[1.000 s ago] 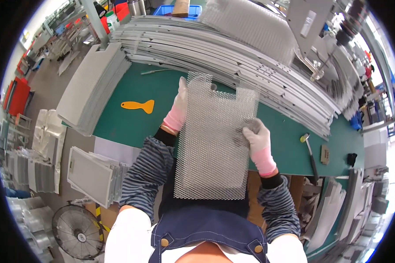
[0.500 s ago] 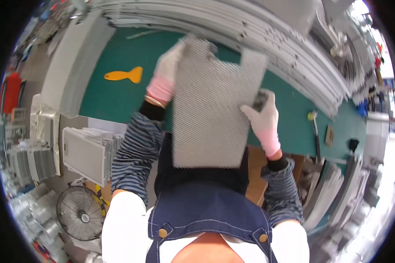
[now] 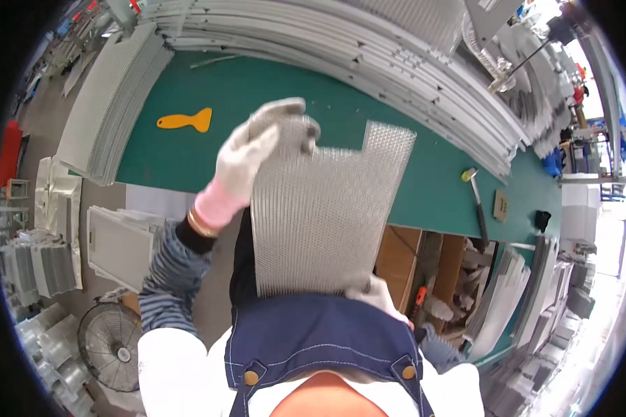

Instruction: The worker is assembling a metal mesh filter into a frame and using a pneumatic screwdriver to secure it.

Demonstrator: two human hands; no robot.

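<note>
Long, pale metal strips (image 3: 313, 43) line the far edge of the green counter (image 3: 271, 80); a yellow plastic scraper (image 3: 186, 120) lies toward its left end. The white-gloved left hand (image 3: 247, 149), bent inward, has its grip closed around the upper-left tab of a silvery, diamond-textured, notched mesh sheet (image 3: 320, 215) over the near edge. The white-gloved right hand (image 3: 374, 295) meets the sheet's bottom; its grip cannot be told.

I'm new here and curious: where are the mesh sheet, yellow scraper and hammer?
Mesh sheet (image 3: 320, 215), head view, middle of its face.
Yellow scraper (image 3: 190, 120), head view, where handle meets blade.
Hammer (image 3: 480, 215), head view, dark part of its handle.
</note>
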